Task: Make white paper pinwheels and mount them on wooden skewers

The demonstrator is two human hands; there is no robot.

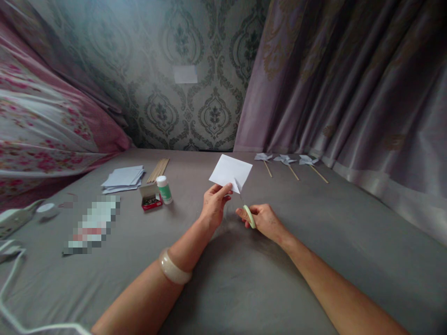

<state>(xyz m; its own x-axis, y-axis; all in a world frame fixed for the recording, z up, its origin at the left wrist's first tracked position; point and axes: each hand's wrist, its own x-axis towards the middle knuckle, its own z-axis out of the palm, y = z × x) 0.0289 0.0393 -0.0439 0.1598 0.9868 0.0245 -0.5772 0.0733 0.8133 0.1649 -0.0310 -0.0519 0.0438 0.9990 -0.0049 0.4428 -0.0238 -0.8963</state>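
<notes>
My left hand (215, 204) pinches the near edge of a white square sheet of paper (228, 170), which it holds up tilted above the grey cloth. Fingers of my right hand (263, 219) are wrapped round the pale green handles of a pair of scissors (249, 216). The scissor blades reach the paper's near corner, where one blade lies over the sheet. Whether the blades have cut into it is too small to tell. A pale bangle sits on my left forearm.
At left are a stack of white paper (123, 178), thin wooden sticks (159, 170), a white-and-green bottle (164, 190) and a small red box (151, 203). Several paper pinwheels (286, 160) lie at the back right. A power strip (17, 221) with a white cable lies far left.
</notes>
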